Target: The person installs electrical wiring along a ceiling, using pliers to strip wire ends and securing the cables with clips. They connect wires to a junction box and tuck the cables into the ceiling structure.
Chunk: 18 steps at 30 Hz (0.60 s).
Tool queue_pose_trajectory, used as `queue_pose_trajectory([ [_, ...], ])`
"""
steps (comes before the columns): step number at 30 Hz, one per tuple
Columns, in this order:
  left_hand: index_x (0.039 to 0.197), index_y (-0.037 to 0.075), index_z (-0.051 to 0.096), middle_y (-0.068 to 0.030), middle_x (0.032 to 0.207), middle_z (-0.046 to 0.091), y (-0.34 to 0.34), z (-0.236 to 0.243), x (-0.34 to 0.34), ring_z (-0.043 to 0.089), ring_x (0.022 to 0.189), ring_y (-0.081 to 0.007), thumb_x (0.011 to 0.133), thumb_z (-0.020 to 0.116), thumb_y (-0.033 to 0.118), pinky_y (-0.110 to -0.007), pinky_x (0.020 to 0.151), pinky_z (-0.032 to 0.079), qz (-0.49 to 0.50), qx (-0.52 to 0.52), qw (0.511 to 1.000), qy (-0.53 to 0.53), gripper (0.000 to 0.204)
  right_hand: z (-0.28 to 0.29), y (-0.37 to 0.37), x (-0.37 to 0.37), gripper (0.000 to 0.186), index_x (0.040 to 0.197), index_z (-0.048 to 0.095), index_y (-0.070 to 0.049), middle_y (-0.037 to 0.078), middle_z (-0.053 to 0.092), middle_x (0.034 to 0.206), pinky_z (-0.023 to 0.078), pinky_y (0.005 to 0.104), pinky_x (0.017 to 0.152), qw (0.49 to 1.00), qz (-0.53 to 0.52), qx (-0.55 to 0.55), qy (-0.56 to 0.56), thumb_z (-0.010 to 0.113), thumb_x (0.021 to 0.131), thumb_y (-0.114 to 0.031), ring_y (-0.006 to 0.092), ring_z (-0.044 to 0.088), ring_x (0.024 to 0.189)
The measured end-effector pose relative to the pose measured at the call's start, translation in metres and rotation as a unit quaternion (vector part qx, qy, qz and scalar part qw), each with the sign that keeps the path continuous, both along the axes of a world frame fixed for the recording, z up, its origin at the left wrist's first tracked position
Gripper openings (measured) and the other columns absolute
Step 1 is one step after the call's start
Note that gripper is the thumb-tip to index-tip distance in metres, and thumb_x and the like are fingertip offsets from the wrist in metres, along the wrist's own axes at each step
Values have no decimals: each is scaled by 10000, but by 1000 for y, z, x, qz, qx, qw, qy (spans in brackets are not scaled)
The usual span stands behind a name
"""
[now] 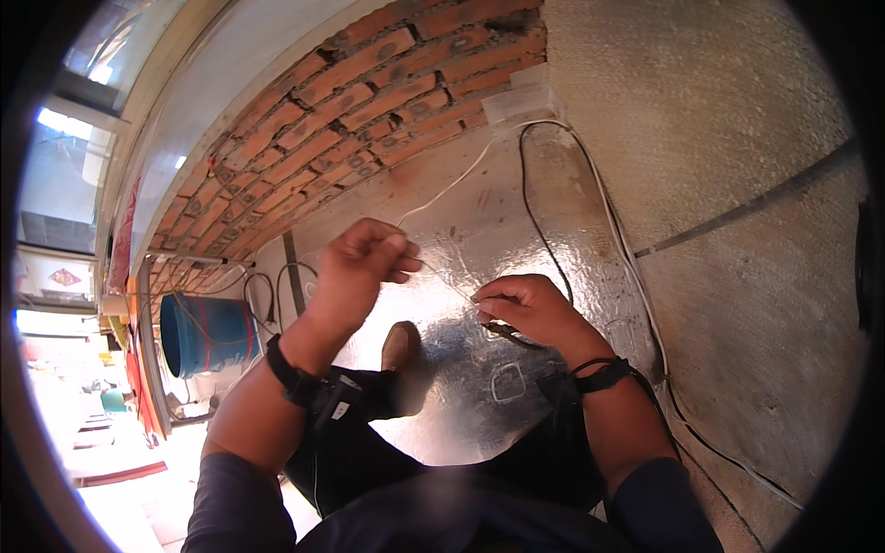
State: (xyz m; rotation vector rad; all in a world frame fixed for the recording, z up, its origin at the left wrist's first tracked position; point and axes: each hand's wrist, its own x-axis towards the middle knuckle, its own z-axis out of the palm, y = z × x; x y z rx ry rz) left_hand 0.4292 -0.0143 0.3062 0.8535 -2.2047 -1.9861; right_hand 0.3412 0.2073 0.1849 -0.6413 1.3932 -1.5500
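Note:
My left hand (369, 258), fingers curled, pinches a thin pale wire (442, 276) at the middle of the view. Lower and to the right, my right hand (516, 304) holds the same wire between thumb and fingers. Just under my right hand is a dark object (502, 334), too small to tell what it is or whether I grip it. A white cable (452, 189) runs from near my left hand up toward the wall corner, and a black cable (527, 194) loops down toward my right hand. Below, my shoe (400, 346) stands on the shiny floor.
A brick wall (387, 83) runs along the back, a rough plastered wall (737, 276) with bundled cables (622, 258) along the right. At the left lies a blue bucket (198, 334) on its side among coiled cables (272, 300), beside a bright window or doorway (69, 184).

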Motion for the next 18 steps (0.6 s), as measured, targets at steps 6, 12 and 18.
queue_pose_trajectory([
  [6,996,14,581,-98,930,681,17,-9,2,694,822,-175,980,569,118,-270,679,548,-66,6,998,-23,106,10,-13,15,193,1102,637,29,91,691,891,558,281,764,990,5,-42,-137,568,980,-103,152,674,814],
  [12,980,2,581,-87,909,677,26,-11,0,686,796,-159,975,573,109,-264,660,541,-103,-31,993,-43,107,15,-16,17,202,1071,639,0,59,688,853,528,247,705,986,-16,-42,-163,586,980,-173,120,654,776],
  [18,972,-9,593,-77,877,674,29,-16,-1,670,767,-140,965,590,108,-256,655,533,-143,-68,986,-56,117,8,-21,14,209,1028,665,21,75,693,879,523,256,723,993,1,-46,-112,605,950,-163,124,653,801],
])
